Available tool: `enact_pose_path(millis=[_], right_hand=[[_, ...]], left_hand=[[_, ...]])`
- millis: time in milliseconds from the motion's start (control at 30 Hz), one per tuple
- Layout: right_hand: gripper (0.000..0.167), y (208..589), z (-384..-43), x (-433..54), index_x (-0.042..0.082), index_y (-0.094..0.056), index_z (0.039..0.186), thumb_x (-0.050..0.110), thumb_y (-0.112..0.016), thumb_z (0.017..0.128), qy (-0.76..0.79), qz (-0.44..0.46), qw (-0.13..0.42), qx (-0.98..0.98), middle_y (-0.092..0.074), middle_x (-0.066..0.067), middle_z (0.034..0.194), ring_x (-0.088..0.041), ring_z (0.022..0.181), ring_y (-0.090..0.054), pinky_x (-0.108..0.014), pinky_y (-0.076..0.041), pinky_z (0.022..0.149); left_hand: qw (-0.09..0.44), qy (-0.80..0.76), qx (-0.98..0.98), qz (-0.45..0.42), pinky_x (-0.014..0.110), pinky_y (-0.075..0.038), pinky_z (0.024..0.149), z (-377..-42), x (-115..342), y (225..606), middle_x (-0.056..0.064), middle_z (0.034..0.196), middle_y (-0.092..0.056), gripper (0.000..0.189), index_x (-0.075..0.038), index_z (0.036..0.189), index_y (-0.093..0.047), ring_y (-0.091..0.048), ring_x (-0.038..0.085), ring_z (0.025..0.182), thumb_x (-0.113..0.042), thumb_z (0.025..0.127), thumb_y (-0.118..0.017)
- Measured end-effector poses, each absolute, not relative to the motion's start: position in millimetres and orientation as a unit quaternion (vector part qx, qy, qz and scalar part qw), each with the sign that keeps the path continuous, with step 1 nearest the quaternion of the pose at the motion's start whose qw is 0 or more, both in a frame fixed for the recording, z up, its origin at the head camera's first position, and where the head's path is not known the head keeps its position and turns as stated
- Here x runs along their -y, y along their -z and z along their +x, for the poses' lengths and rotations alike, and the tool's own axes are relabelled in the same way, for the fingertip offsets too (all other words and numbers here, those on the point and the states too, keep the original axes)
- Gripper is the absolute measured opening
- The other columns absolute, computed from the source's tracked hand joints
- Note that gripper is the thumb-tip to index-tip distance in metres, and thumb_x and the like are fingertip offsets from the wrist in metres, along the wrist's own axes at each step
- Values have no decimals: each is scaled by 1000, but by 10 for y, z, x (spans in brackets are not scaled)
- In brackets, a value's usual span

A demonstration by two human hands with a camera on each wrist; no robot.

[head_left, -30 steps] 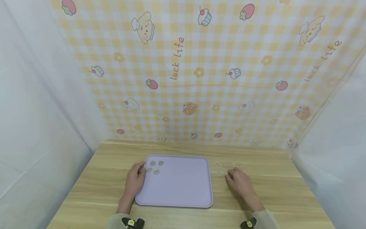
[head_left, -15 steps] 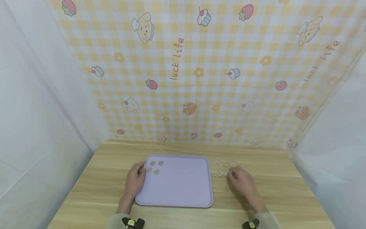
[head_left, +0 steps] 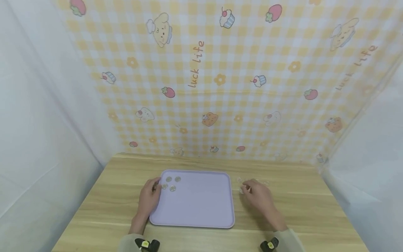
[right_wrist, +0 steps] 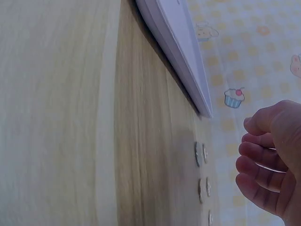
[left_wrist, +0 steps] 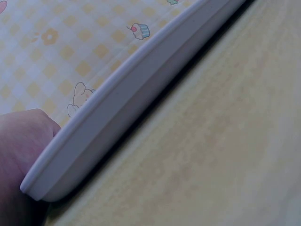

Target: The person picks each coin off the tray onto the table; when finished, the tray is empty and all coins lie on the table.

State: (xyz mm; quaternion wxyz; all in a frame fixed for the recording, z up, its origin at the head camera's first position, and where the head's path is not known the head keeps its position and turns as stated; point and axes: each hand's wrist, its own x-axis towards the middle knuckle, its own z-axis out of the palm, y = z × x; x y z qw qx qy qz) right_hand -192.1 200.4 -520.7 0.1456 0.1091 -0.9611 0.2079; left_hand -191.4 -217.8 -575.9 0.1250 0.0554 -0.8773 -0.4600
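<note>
At the left edge of a lilac rectangular tray, my left hand holds the rim. The left wrist view shows part of that hand against the tray's outer wall. Several small, clear round discs lie in the tray's far left corner. My right hand is above more such discs on the table to the tray's right, partly covering them. In the right wrist view, its fingers are loosely bent with nothing visible held, while discs lie in two rows beneath.
The wooden table bears the tray near its middle. Behind it hangs a yellow checked cloth with cartoon prints. White sheets enclose both sides. A black device is strapped at each wrist.
My right hand first draws back slightly to the right, then moves left toward the tray, over the nearer discs. My left hand stays at the tray's edge. The discs in the tray stay put.
</note>
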Motion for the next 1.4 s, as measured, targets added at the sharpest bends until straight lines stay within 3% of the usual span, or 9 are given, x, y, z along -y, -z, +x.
enact_pose_path(millis=[467, 833, 1400], right_hand=[[14, 5122, -1998, -1280, 11, -76, 96, 22, -74, 87, -254, 174, 127, 943, -69, 4, 82, -7, 69, -59, -19, -47, 60], [17, 5150, -2104, -578, 16, -76, 99, 30, -70, 91, -248, 242, 97, 933, -70, 6, 87, -3, 71, -61, -19, -48, 63], [17, 5315, -2168, 17, 15, -76, 99, 28, -73, 88, -290, 233, 50, 927, -69, 6, 84, -4, 72, -59, -20, -47, 64]], left_hand=[[127, 456, 879, 63, 29, -52, 83, -1921, 2166, 5759, 13, 116, -65, 35, -2, 132, -60, -59, 21, 97, -12, 99, -56], [130, 454, 880, 62, 29, -51, 82, -1931, 2166, 5751, 14, 115, -64, 35, -1, 131, -61, -58, 21, 94, -11, 98, -56], [126, 462, 875, 67, 40, -52, 88, -1937, 2166, 5765, 16, 120, -64, 36, -2, 133, -60, -61, 25, 100, -13, 98, -57]])
